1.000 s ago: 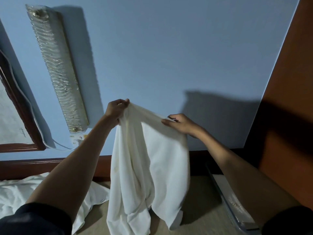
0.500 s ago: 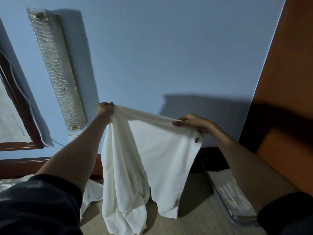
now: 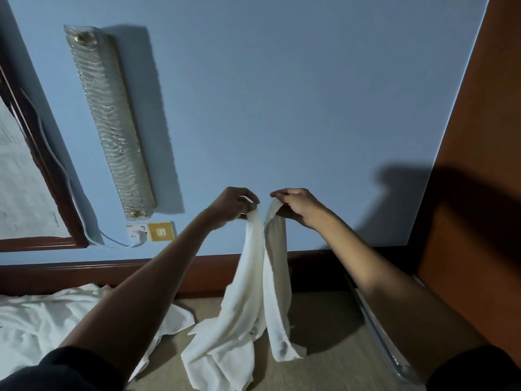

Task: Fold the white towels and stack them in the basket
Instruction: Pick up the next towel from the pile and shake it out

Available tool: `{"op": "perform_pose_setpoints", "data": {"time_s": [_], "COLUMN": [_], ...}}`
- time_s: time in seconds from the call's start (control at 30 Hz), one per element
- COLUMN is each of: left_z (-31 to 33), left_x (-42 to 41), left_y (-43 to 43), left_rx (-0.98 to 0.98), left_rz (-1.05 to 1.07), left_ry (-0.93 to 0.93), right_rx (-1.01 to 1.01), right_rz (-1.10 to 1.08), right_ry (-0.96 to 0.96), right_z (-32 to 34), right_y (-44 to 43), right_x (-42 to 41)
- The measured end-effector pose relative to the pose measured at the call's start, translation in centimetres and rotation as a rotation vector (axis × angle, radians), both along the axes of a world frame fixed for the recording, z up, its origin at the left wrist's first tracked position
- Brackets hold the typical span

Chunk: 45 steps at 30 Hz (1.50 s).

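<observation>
1. Dark sleeves (image 3: pixel 56 371) frame the bottom edge, and both bare forearms reach up and forward.
2. Loose white cloth (image 3: pixel 42 320) lies crumpled at the left on the beige surface (image 3: pixel 324 334).
3. The white towel (image 3: pixel 253 292) hangs in two narrow drapes, its lower end pooling on that surface.
4. The left hand (image 3: pixel 232 203) pinches one top corner; the right hand (image 3: pixel 298 206) pinches the other, and the two hands are nearly touching.
5. Behind them, the blue wall (image 3: pixel 282 94) carries a long textured light (image 3: pixel 110 119) and a yellow switch plate (image 3: pixel 160 231).
</observation>
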<state>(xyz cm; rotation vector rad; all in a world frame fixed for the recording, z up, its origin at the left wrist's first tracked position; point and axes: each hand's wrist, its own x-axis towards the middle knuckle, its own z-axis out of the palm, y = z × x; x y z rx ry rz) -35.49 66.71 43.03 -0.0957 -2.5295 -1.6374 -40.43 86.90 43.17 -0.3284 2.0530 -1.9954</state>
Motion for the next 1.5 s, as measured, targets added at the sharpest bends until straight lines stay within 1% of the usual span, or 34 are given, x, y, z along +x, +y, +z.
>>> {"op": "perform_pose_setpoints", "data": {"time_s": [0.1, 0.27, 0.3, 0.33, 0.4, 0.47, 0.57, 0.7, 0.77, 0.83, 0.9, 0.97, 1.03, 1.1, 1.23, 1.3, 1.4, 1.5], "left_z": [-0.1, 0.5, 0.6, 0.6, 0.2, -0.4, -1.0, -0.7, -0.3, 0.4, 1.2, 2.2, 3.5, 5.1, 8.7, 10.3, 12.0, 12.9], "left_x": [1.1, 2.5, 2.8, 3.0, 3.4, 3.5, 3.6, 3.7, 3.6, 3.4, 3.2, 2.8, 2.5, 2.3, 1.8, 1.5, 1.4, 1.6], "left_y": [-0.1, -0.6, -0.6, -0.6, -0.2, 0.2, 0.3, -0.5, -1.0, -1.6, -2.3, -3.2, -4.1, -5.0, -7.0, -8.5, -10.7, -12.8], "left_rx": [-0.001, 0.103, 0.081, 0.010, -0.197, -0.323, -0.397, -0.473, -0.485, -0.491, -0.509, -0.534, -0.592, -0.665, -0.782, -0.799, -0.818, -0.836], "left_rz": [-0.030, -0.127, -0.135, -0.125, -0.051, 0.035, 0.093, 0.104, 0.112, 0.120, 0.119, 0.104, 0.075, 0.043, 0.038, 0.081, 0.163, 0.217], "left_ry": [0.043, -0.028, -0.018, 0.010, 0.070, 0.135, 0.251, 0.250, 0.247, 0.253, 0.251, 0.230, 0.209, 0.204, 0.262, 0.311, 0.383, 0.446], "right_rx": [-0.105, -0.163, -0.178, -0.179, -0.138, -0.095, -0.133, -0.206, -0.166, -0.076, 0.140, 0.391, 0.546, 0.550, 0.302, 0.240, 0.277, 0.380], "right_rz": [-0.055, -0.112, -0.125, -0.132, -0.134, -0.147, -0.136, -0.057, 0.029, 0.127, 0.196, 0.210, 0.215, 0.266, 0.335, 0.327, 0.312, 0.302], "right_ry": [-0.078, -0.133, -0.138, -0.138, -0.120, -0.104, -0.115, -0.145, -0.118, -0.031, 0.115, 0.261, 0.340, 0.361, 0.308, 0.315, 0.370, 0.440], "right_z": [-0.5, -1.3, -1.6, -1.8, -2.4, -2.8, -2.8, -2.6, -2.6, -2.7, -2.9, -3.0, -2.5, -1.6, 0.9, 2.1, 4.0, 5.8], "right_y": [-0.6, -1.4, -1.5, -1.7, -2.0, -2.2, -2.4, -2.1, -1.8, -1.3, -0.9, -0.8, -1.0, -1.3, -1.8, -2.0, -2.2, -2.2], "right_x": [-0.1, -0.1, -0.1, -0.2, -0.6, -0.8, -0.3, 0.5, 0.9, 1.1, 1.2, 1.1, 1.0, 0.9, 0.6, 0.2, -0.5, -1.1]}}
